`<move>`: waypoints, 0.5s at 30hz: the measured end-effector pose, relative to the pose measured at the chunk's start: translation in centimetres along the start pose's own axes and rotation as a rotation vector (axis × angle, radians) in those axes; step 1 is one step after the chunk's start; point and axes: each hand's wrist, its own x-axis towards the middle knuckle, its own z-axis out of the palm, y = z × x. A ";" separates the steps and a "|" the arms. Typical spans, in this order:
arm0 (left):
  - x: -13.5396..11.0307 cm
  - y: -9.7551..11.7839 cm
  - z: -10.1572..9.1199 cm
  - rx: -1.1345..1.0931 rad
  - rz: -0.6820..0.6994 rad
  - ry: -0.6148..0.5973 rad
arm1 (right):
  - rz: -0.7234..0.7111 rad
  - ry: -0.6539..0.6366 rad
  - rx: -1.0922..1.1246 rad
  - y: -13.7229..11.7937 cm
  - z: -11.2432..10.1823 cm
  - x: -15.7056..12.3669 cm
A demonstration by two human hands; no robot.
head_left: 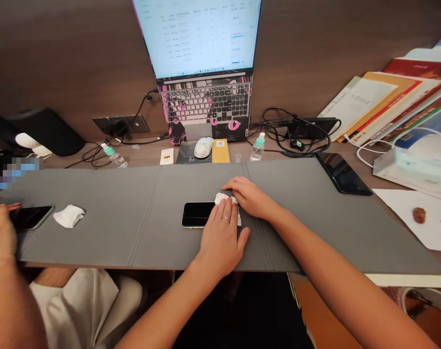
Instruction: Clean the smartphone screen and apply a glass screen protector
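A black smartphone (197,214) lies flat on the grey desk mat (133,237). My left hand (222,237) rests palm down on the phone's right end, fingers stretched out and a ring on one finger. My right hand (250,196) lies beside it, its curled fingers pressing a crumpled white wipe (222,198) onto the phone's right end. Both forearms reach in from the bottom of the view.
At the far left another person's hand (0,232) touches a second phone (30,216), with a white wipe (69,215) next to it. Behind the mat stand a laptop (202,58), mouse (203,147), two small bottles, cables, a dark tablet (342,173) and stacked folders (398,97).
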 end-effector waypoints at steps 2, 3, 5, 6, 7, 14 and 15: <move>-0.7 0.3 -0.1 -0.006 0.006 0.008 | 0.010 0.001 -0.005 0.1 -0.1 -0.2; -1.4 0.4 -0.2 -0.009 0.014 0.016 | 0.014 0.004 -0.007 0.1 -0.2 -0.3; -3.0 0.6 -0.4 -0.003 0.027 0.031 | 0.018 0.011 -0.011 0.2 -0.3 -0.4; -3.6 0.7 -0.4 0.001 0.038 0.036 | 0.017 0.013 -0.012 0.1 -0.3 -0.4; -4.0 0.7 -0.5 0.006 0.044 0.037 | 0.016 0.015 -0.012 0.1 -0.3 -0.3; 0.8 0.6 -0.1 0.035 -0.030 -0.013 | 0.015 0.019 -0.018 0.4 -0.3 -0.1; 1.4 0.5 -0.1 0.037 -0.039 -0.018 | 0.019 0.021 -0.022 0.5 -0.4 -0.2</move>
